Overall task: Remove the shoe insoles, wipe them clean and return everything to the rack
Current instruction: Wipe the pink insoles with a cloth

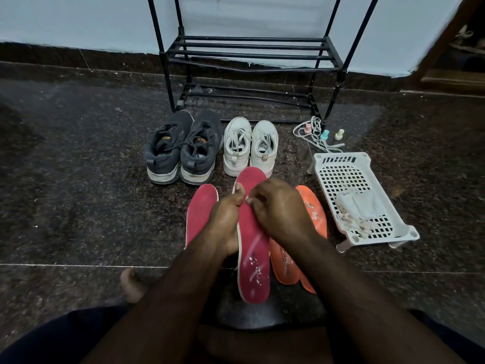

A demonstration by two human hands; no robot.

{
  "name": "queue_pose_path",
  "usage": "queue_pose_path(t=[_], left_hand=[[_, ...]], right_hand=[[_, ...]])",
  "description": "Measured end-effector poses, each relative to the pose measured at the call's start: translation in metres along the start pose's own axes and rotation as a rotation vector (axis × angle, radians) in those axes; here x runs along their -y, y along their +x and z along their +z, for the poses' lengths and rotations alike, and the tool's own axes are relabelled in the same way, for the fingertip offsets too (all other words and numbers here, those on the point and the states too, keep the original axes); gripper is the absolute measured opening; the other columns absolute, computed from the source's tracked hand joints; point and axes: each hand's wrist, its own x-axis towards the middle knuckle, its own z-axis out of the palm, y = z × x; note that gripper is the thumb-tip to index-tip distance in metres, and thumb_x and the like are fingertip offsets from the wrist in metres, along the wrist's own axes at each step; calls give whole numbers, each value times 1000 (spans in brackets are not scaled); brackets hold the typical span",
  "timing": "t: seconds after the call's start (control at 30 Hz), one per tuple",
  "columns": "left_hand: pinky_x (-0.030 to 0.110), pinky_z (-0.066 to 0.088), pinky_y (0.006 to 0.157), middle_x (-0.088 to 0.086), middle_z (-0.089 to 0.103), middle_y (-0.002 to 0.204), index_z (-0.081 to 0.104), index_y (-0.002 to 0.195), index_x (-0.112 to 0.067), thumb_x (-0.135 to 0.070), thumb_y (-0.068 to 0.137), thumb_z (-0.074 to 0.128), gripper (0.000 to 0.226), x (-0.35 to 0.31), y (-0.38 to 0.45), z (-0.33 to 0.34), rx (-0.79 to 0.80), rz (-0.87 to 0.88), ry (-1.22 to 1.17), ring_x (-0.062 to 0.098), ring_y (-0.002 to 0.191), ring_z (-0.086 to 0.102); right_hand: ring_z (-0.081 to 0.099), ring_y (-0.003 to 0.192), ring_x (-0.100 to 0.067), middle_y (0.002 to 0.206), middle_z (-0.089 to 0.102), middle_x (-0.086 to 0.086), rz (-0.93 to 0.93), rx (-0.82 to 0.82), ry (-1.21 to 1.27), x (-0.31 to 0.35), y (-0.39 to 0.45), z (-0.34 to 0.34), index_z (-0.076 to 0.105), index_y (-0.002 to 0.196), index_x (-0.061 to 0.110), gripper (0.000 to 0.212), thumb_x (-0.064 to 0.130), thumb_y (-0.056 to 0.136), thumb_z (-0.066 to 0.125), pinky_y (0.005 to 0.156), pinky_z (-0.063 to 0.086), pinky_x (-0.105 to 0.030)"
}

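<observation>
I hold a red insole (253,248) above the floor (78,179), my left hand (225,222) gripping its edge, my right hand (278,208) pinching its top. A second red insole (200,208) lies left, orange insoles (312,206) right. Ahead stand dark shoes (181,148), white shoes (250,145) and the rack (249,53); a basket (362,198) sits right. The orange insoles' print is unreadable.

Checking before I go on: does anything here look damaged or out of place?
The red insole in both hands has white flaking patches near its heel, like worn surface or dirt. Loose laces lie tangled on the floor by the rack.
</observation>
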Motion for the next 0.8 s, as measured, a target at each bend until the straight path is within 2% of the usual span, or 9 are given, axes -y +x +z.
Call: queue_pose_path(t=[0.1, 0.27, 0.3, 0.4, 0.53, 0.6, 0.7, 0.73, 0.8], left_hand=[[41, 54, 87, 14, 72, 91, 68, 107, -9, -45, 104, 43, 44, 2, -1, 4, -8, 15, 39, 28, 84, 68], [25, 56, 51, 10, 69, 61, 64, 79, -8, -39, 108, 38, 49, 4, -1, 6, 44, -14, 89, 20, 53, 68], [26, 57, 52, 11, 69, 62, 64, 78, -8, -39, 108, 37, 51, 4, -2, 7, 48, -21, 94, 21, 55, 69], [38, 57, 80, 12, 74, 80, 67, 95, -9, -44, 106, 37, 47, 4, -6, 9, 76, 1, 65, 24, 75, 73], [48, 53, 92, 14, 73, 93, 68, 111, -9, -42, 105, 42, 42, 7, -7, 9, 36, 21, 82, 27, 84, 70], [45, 55, 89, 14, 72, 88, 68, 108, -8, -45, 104, 43, 44, 8, -5, 8, 5, 10, 105, 27, 80, 69], [32, 55, 66, 10, 66, 63, 66, 71, -9, -47, 104, 43, 55, 2, -5, 5, -1, -43, 77, 21, 58, 67], [32, 54, 65, 10, 63, 60, 62, 68, -9, -49, 103, 45, 56, 1, -5, 3, 3, -46, 68, 21, 56, 65], [35, 53, 68, 13, 64, 66, 60, 77, -6, -55, 101, 45, 56, -2, -6, 1, 10, -51, 52, 24, 62, 65]], right_hand=[[59, 76, -24, 78, 64, -5, 50, -132, -7, -8, 9, -6, 68, 79, 10, 7, 5, 77, 66, 73, 44, -35], [62, 76, -23, 77, 69, -3, -25, -55, 3, -3, -2, 2, 72, 83, 13, 13, 11, 77, 62, 73, 46, -35], [62, 76, -22, 77, 68, -2, -21, -54, 18, -3, -3, 2, 71, 83, 13, 10, 11, 78, 62, 72, 46, -36], [60, 74, -19, 77, 66, 1, 38, -139, 73, -6, 2, -1, 63, 83, 13, 9, 5, 80, 65, 69, 48, -38], [59, 74, -18, 77, 63, 6, 97, -220, 74, -11, 9, -7, 57, 81, 19, 17, 2, 81, 60, 68, 49, -37], [59, 72, -15, 77, 64, 5, 121, -160, 98, -8, 1, -6, 58, 83, 18, 18, 1, 82, 62, 69, 47, -34], [58, 70, -9, 76, 65, 8, 96, 1, 141, 6, -15, 3, 61, 82, 18, 18, 2, 80, 67, 66, 43, -24], [58, 68, -6, 75, 66, 10, 104, 60, 167, 10, -18, 5, 62, 82, 19, 18, 3, 79, 69, 65, 43, -21], [60, 66, -4, 73, 67, 9, 167, 165, 262, 12, -17, 2, 64, 80, 20, 19, 4, 77, 74, 65, 46, -19]])
